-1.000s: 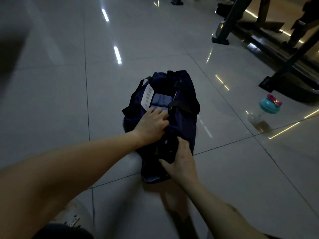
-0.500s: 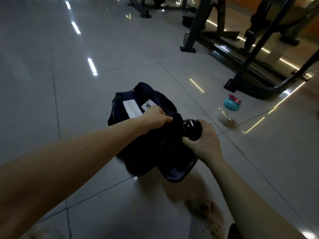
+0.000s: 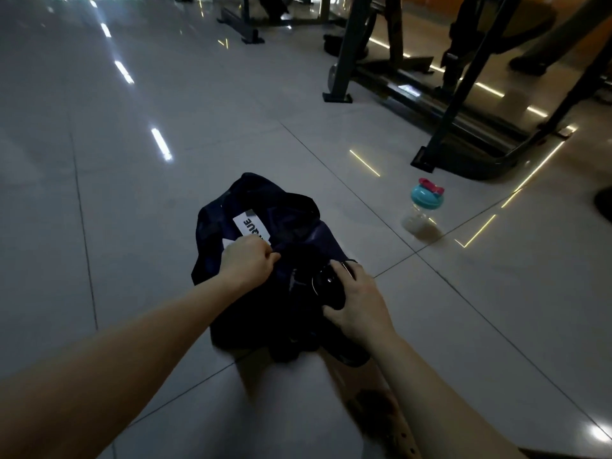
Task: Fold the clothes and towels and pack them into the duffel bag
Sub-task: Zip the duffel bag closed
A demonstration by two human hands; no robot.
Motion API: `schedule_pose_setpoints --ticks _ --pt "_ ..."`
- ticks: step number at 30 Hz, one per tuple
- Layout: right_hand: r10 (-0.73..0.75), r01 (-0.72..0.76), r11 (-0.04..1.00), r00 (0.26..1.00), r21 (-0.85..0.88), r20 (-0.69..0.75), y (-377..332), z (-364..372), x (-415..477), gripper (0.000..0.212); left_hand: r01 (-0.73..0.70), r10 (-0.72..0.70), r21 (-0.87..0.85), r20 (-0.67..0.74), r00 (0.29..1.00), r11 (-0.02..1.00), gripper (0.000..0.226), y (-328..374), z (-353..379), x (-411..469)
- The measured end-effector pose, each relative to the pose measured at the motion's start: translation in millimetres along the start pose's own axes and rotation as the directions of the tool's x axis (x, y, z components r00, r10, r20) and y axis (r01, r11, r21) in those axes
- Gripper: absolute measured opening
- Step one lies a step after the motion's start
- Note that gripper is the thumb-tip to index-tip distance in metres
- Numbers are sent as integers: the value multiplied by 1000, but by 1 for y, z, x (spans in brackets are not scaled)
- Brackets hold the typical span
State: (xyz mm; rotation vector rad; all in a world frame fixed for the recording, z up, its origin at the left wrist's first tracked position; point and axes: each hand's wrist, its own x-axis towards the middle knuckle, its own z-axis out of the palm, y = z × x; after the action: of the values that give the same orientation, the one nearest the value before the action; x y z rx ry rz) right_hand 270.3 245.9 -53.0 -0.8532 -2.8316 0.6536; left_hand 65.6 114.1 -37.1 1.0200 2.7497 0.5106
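A dark navy duffel bag (image 3: 212, 240) lies on the tiled floor at the centre of the view, with a white printed label (image 3: 250, 226) showing near its top. My left hand (image 3: 246, 261) is curled into a fist gripping the bag's fabric just below the label. My right hand (image 3: 356, 304) holds a round, shiny black object (image 3: 326, 281) at the bag's near right side, fingers wrapped around it. What the bag contains is hidden in the dark fabric.
A clear bottle with a teal and pink lid (image 3: 424, 207) stands on the floor to the right of the bag. Black gym machine frames (image 3: 463, 104) fill the upper right. Grey glossy tiles (image 3: 99, 160) stretch to the left and back.
The view has tilted up, so the bag sits lower in frame. My left hand went from lying on the bag to clenching its fabric. My right hand lifted the black object to the bag's right side.
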Motion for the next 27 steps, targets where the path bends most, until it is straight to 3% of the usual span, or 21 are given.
schedule_pose_setpoints --ticks 2,5,11,15,17,20,27 --pt "3 -3 1000 1000 -5 -1 -1 8 3 95 -64 65 105 -7 998 992 30 2 5 4" --pt "102 -100 992 995 73 -13 0 12 8 101 -93 93 127 5 996 988 8 9 10 8" --pt "143 -133 984 987 121 -76 13 10 10 92 -416 412 36 80 908 909 26 34 34 15" --pt "117 -99 989 981 113 -158 21 5 11 84 -415 375 230 196 906 880 51 38 55 25" --pt "98 -83 992 980 93 -174 24 5 12 81 -390 353 225 190 916 893 32 41 58 30" --pt "77 -69 997 980 44 -186 26 8 12 78 -346 311 151 214 926 926 12 49 48 43" --pt "74 -75 997 991 2 -110 13 28 18 94 -186 268 -276 298 916 943 27 47 25 49"
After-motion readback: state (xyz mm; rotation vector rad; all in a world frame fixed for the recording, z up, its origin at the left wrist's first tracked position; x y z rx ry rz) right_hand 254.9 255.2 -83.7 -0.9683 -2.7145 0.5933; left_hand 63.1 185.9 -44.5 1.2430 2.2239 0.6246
